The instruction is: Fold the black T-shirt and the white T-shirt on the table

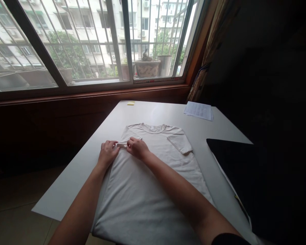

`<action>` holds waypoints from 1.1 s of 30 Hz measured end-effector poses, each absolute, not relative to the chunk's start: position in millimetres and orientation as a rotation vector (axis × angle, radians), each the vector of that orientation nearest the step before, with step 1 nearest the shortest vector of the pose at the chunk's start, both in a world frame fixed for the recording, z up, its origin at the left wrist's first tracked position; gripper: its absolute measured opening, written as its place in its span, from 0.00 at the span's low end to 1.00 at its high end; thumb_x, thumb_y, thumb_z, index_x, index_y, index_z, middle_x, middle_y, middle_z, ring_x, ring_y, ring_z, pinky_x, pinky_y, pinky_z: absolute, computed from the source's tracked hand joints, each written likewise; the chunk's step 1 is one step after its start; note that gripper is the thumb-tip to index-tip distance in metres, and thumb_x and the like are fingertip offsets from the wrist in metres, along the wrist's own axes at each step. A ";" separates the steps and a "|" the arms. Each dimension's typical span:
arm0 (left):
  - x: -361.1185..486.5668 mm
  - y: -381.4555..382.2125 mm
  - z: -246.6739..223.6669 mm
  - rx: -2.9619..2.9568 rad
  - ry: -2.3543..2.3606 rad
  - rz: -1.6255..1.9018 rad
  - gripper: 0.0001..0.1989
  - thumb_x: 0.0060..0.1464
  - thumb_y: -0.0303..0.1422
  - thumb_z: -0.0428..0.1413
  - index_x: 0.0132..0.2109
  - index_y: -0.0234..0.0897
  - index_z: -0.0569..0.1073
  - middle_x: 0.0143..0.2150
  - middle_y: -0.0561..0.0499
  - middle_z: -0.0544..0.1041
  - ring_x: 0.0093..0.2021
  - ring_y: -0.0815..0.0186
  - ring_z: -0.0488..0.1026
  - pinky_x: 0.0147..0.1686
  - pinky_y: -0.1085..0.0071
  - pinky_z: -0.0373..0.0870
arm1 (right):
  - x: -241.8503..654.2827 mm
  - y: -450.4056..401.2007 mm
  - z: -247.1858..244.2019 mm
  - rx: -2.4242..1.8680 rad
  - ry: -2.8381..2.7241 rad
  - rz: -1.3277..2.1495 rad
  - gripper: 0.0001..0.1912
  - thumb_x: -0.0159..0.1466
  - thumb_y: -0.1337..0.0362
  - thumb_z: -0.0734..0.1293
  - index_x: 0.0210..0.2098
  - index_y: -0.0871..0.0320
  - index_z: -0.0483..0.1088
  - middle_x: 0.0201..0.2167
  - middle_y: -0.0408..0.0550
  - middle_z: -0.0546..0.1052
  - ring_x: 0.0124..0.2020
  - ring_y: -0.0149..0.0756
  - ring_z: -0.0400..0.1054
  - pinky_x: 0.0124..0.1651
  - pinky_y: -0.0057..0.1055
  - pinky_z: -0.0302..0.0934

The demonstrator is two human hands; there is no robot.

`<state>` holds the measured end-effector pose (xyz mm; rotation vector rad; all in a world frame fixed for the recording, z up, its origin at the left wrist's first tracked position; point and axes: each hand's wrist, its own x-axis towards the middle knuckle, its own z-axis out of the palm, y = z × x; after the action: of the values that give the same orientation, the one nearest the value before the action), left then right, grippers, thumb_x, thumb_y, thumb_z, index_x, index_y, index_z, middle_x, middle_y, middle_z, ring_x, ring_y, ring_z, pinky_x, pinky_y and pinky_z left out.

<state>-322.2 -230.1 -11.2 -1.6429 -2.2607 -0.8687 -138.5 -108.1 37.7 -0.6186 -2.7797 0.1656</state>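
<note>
A pale T-shirt (148,190) lies spread on the white table (84,163), its collar toward the window. Its right sleeve (180,142) is folded inward over the body. At the other side, my left hand (108,151) pinches the hem of the left sleeve (121,145) at the shirt's edge. My right hand (137,147) is closed on the same sleeve, a little further in, with the fingers curled round the cloth. Between the two hands a short length of the sleeve shows.
Printed papers (199,111) lie at the table's far right corner, and a yellow note (131,103) at the far edge. A large black item (239,177) covers the right side. Behind the table is a barred window (91,44).
</note>
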 end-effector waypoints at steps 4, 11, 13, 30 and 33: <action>-321.4 -230.1 -10.3 -1.642 -2.270 -0.875 0.12 0.58 0.35 0.59 0.49 0.41 0.76 0.44 0.46 0.76 0.43 0.55 0.73 0.53 0.55 0.66 | -124.6 -96.5 42.7 -0.483 -2.827 0.157 0.08 0.69 0.63 0.64 0.44 0.55 0.75 0.45 0.50 0.77 0.43 0.39 0.74 0.44 0.31 0.63; -320.3 -230.7 -4.7 -1.663 -2.223 -0.904 0.13 0.58 0.31 0.57 0.51 0.41 0.75 0.45 0.46 0.76 0.46 0.54 0.72 0.53 0.56 0.67 | -118.3 -91.9 35.3 -0.399 -2.809 0.147 0.08 0.71 0.63 0.64 0.43 0.55 0.75 0.44 0.49 0.77 0.42 0.36 0.73 0.42 0.29 0.61; -319.6 -228.9 -2.0 -1.683 -2.207 -0.904 0.14 0.58 0.30 0.57 0.51 0.42 0.75 0.45 0.46 0.76 0.46 0.54 0.72 0.52 0.57 0.68 | -120.0 -92.1 32.3 -0.417 -2.783 0.145 0.09 0.72 0.63 0.63 0.44 0.55 0.75 0.44 0.49 0.76 0.41 0.36 0.72 0.41 0.29 0.61; -322.7 -219.6 -1.5 -1.742 -2.196 -0.992 0.09 0.57 0.27 0.55 0.45 0.39 0.74 0.36 0.49 0.76 0.36 0.59 0.74 0.43 0.61 0.73 | -143.0 -106.6 21.1 -0.321 -2.727 0.084 0.07 0.70 0.66 0.64 0.42 0.61 0.75 0.43 0.56 0.75 0.47 0.43 0.67 0.51 0.37 0.63; -323.7 -219.5 -1.6 -1.747 -2.195 -1.001 0.10 0.57 0.25 0.54 0.46 0.38 0.73 0.36 0.49 0.75 0.35 0.61 0.73 0.42 0.62 0.73 | -141.9 -104.4 19.5 -0.290 -2.709 0.102 0.08 0.71 0.66 0.63 0.41 0.60 0.75 0.43 0.54 0.75 0.46 0.41 0.68 0.51 0.35 0.63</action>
<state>-323.7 -219.5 -1.6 -1.7467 -2.1948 -1.0012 -141.9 -104.4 19.5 -0.2901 -2.7095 0.1015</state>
